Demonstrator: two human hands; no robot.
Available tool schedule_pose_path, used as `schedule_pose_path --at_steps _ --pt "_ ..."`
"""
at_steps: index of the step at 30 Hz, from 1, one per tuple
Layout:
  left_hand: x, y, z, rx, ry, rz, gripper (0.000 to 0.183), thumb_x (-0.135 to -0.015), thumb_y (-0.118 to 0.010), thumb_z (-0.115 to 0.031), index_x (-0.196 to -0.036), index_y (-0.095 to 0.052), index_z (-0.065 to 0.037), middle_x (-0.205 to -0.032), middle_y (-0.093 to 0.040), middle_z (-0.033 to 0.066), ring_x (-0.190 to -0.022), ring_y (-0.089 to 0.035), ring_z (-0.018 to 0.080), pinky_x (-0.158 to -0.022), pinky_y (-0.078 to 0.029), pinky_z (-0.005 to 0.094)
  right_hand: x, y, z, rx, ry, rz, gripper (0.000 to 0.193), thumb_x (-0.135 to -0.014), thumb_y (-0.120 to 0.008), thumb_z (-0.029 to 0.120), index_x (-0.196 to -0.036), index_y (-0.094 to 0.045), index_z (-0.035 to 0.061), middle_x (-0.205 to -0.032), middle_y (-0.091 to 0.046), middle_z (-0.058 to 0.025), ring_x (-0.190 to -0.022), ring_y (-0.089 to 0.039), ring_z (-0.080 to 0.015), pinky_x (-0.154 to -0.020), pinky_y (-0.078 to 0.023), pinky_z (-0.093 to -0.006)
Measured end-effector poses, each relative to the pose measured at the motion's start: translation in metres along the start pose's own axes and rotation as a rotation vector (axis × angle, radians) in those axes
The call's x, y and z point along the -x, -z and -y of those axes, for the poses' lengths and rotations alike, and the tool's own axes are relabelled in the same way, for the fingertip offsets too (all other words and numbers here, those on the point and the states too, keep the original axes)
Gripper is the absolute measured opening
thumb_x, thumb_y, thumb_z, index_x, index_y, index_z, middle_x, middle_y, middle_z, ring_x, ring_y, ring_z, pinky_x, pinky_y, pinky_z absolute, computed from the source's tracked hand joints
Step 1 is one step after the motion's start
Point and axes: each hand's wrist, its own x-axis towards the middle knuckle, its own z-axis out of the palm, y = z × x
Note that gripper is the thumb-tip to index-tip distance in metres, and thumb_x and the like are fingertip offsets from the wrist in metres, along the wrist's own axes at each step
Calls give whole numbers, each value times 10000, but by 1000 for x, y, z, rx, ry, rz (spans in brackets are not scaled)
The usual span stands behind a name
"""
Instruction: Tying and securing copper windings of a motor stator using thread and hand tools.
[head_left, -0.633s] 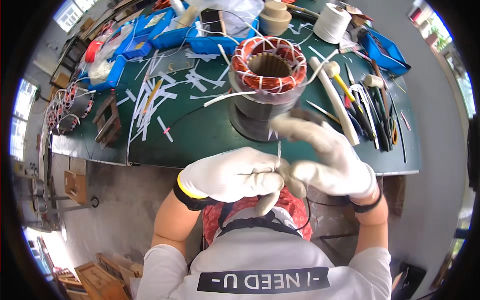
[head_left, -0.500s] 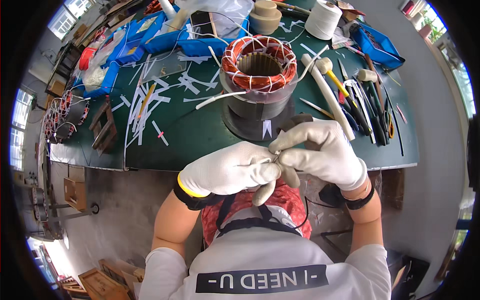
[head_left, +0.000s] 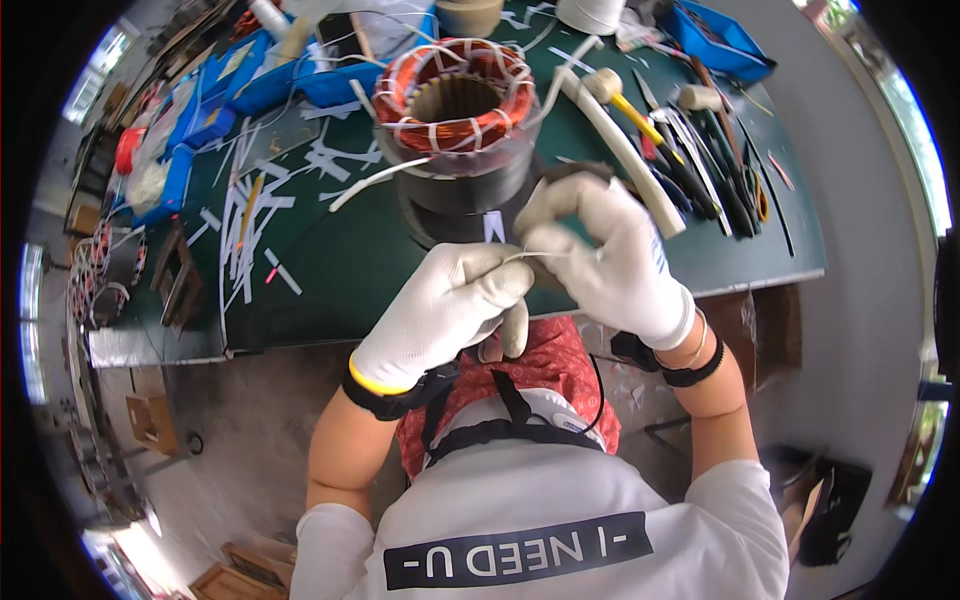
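My left hand (head_left: 435, 310), in a white glove with a grey palm, is closed on one end of a thin white cord (head_left: 538, 254). My right hand (head_left: 622, 262), gloved alike, pinches the cord a short way to the right; its fingertips are slightly blurred. Between the hands the cord spans a small gap just off the table's near edge. Directly beyond them stands a motor stator (head_left: 470, 182), upright on a dark round base. Its orange-red copper winding (head_left: 488, 133) is laced with white cord, and white sleeved leads (head_left: 375, 184) stick out.
Cut white paper strips (head_left: 240, 235) lie scattered left on the green table (head_left: 340, 275). Right of the stator are a long pale bar (head_left: 625, 155), a yellow-handled mallet (head_left: 640, 122), scissors and several tools. Blue bins (head_left: 340, 85) and a white cord spool (head_left: 590, 14) line the back.
The hands have drawn apart, and a length of white cord now shows between them. The whole view has shifted, so the stator and table sit higher and further left.
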Motion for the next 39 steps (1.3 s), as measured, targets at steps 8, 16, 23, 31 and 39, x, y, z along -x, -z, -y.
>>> schedule_pose_path --at_steps 8,16,23,31,39 --pt "-23 -33 10 -293 -117 -2 231 -958 -465 -83 -1036 -656 22 -623 -613 65 -566 -601 105 -544 -455 269 43 38 1 98 177 -46 140 -923 -622 123 -911 -536 12 -842 -594 -112 -932 -579 -274 -872 -473 -402" --pt "-31 -42 61 -994 -727 -387 162 -928 -557 -83 -1026 -647 9 -623 -619 118 -534 -637 246 -512 -475 326 77 -1 -14 -1031 -439 -374 265 -953 -587 265 -979 -514 12 -820 -578 -61 -850 -567 -143 -806 -464 -305" --pt "-14 -28 40 -484 -504 -306 184 -934 -560 -49 -1058 -666 36 -726 -692 89 -598 -664 115 -559 -509 245 76 23 -17 -1242 -608 -26 313 -923 -643 259 -1043 -556 -17 -840 -620 -80 -722 -557 -112 -690 -466 -263" --pt "16 -6 40 -279 -378 -269 262 -940 -553 -96 -1042 -638 129 -797 -713 133 -678 -683 150 -594 -507 219 66 165 -178 601 -619 -533 257 -852 -564 173 -1017 -691 24 -967 -677 -234 -898 -674 -325 -770 -515 -374" --pt "10 -4 34 -449 -482 -378 194 -855 -620 -39 -1008 -728 13 -811 -625 54 -702 -569 121 -629 -458 243 52 234 -250 1166 -1109 299 378 -908 -518 358 -1122 -664 83 -1115 -665 -190 -1002 -654 -365 -836 -523 -438"
